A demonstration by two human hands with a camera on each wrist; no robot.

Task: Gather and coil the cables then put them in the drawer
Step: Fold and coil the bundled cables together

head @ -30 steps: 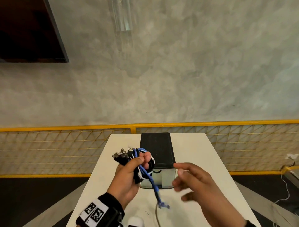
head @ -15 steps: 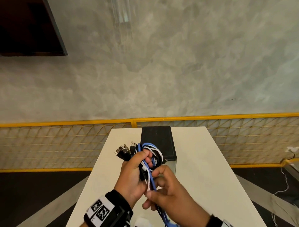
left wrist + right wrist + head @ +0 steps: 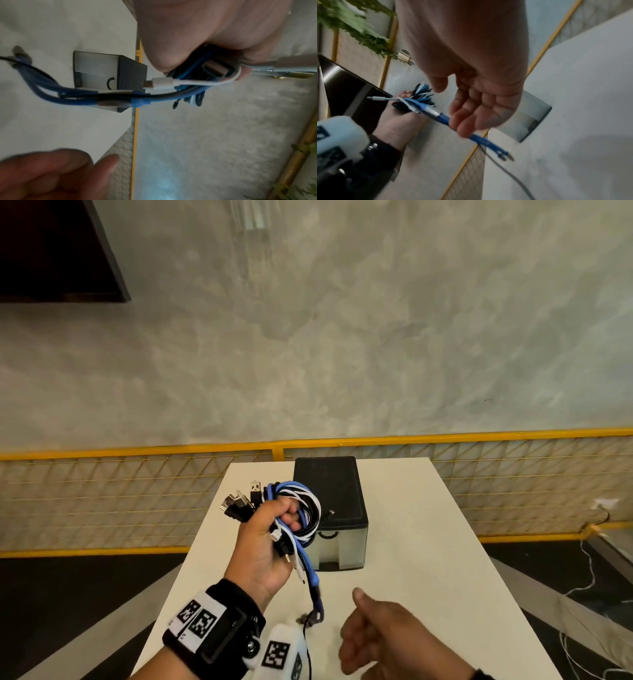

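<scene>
My left hand (image 3: 270, 529) is raised over the white table (image 3: 428, 542) and grips a coiled bundle of blue, white and black cables (image 3: 301, 508). Several plugs stick out at its upper left. A blue cable tail (image 3: 313, 580) hangs from the bundle, its end near the tabletop. In the left wrist view a white connector (image 3: 161, 82) pokes out of the bundle. My right hand (image 3: 383, 635) hovers low and to the right, fingers loosely curled, holding nothing. The right wrist view shows its fingers (image 3: 464, 121) in front of the blue tail (image 3: 484, 142). Behind the bundle stands the small black-topped drawer unit (image 3: 339, 542), drawer closed.
A yellow-framed mesh railing (image 3: 137, 491) runs behind the table in front of a grey wall. A dark panel (image 3: 51, 251) hangs at the upper left. Loose wires (image 3: 589, 577) lie on the floor to the right. A thin dark cable (image 3: 308, 655) trails toward me.
My right hand, which pinched the blue cable just under the left hand half a second ago, has let go and dropped down to the right. The left hand still holds the bundle.
</scene>
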